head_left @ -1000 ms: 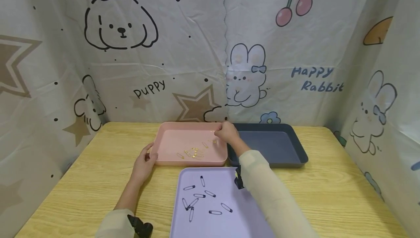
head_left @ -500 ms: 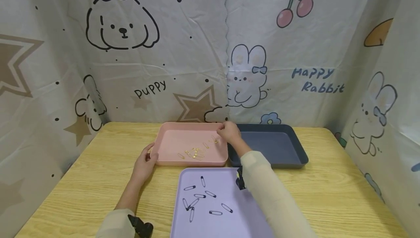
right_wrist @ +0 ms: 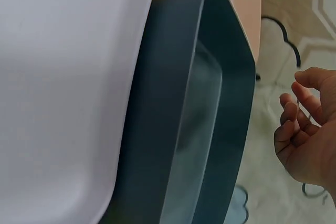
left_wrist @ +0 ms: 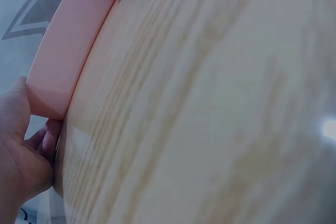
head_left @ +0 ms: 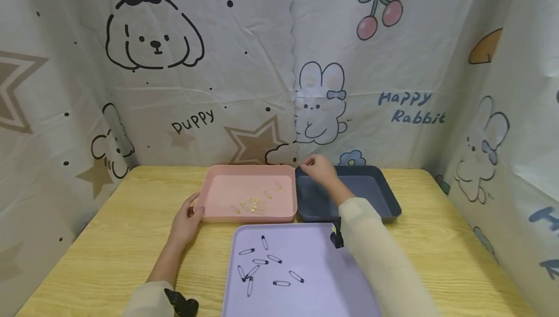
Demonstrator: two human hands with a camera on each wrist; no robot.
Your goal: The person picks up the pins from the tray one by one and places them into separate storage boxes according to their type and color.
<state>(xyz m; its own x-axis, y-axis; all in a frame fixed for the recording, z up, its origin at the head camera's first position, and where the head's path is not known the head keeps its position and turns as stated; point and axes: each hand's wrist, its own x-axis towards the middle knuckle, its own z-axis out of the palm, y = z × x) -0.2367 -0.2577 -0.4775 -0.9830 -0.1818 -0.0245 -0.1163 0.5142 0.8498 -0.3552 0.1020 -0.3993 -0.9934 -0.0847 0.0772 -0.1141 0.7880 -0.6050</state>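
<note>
My left hand (head_left: pixel 185 222) holds the left end of a pink tray (head_left: pixel 242 218), with the thumb at the near corner. In the left wrist view the other fingers (left_wrist: pixel 48 139) curl beside the tray's lower corner. Several gold safety pins (head_left: pixel 253 205) lie in the pink tray. Above the back left corner of the dark blue tray (head_left: pixel 349 219) is my right hand (head_left: pixel 322 169), fingers loosely bent; I see no pin between them. On the lavender tray (head_left: pixel 314 268) nearer me lie several black safety pins (head_left: pixel 281 283), some overlapping at the left.
The pink and dark blue trays stand side by side at the back of the wooden table (head_left: pixel 436 249). A printed curtain (head_left: pixel 257 79) hangs right behind them. My right sleeve (head_left: pixel 388 254) crosses over the lavender tray's right side.
My right hand has moved right and up from the pink tray's right end to above the dark blue tray. A gold pin lies where it was. My left hand stays on the pink tray.
</note>
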